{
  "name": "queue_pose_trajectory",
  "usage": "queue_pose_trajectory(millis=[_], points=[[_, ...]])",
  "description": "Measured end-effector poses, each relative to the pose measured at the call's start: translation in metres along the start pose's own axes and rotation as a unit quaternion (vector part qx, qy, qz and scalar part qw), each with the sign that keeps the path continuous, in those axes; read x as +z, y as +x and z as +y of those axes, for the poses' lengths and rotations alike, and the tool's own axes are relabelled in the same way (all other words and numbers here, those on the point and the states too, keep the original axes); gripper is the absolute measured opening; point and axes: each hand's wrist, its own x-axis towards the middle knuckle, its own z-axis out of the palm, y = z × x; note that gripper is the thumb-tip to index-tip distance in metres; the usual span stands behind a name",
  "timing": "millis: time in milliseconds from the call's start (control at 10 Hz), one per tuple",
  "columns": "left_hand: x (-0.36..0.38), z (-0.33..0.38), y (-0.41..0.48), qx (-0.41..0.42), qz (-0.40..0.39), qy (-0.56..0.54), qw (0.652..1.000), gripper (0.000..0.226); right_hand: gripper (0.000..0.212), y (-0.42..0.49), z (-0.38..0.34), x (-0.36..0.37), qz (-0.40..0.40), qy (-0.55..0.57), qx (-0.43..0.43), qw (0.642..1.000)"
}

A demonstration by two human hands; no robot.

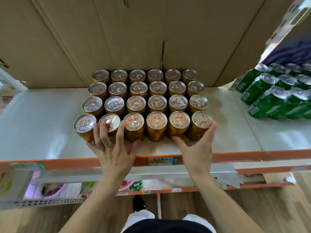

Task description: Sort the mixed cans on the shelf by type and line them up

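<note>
While the gold cans (146, 98) stood on the white shelf (42, 118) in a tight block, four rows deep and six across, pull-tab tops up, both hands were at its front row. At the block's front left, the left hand (114, 148) was spread wide, fingers apart and nearly straight. Its outer fingers lay against the first and second cans, the forefinger reached up between the second and third, and the thumb touched the foot of the third. A ring (107, 143) showed on one finger. Right behind the block rose a cardboard box (117, 39). At the block's front right, the right hand (196, 147) was spread too, fingers pressed to the outer side of the sixth can, thumb stretched toward the foot of the fifth. Well right of the block lay green cans (276, 98) in clear wrap.
</note>
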Motion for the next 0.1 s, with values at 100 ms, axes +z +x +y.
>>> queue_pose_trajectory(millis=[100], points=[[-0.0097,0.0051,-0.0158,0.027,0.017,0.000,0.999,0.079,0.117,-0.0102,0.0109,-0.0294,-0.068,-0.017,-0.037,0.997]])
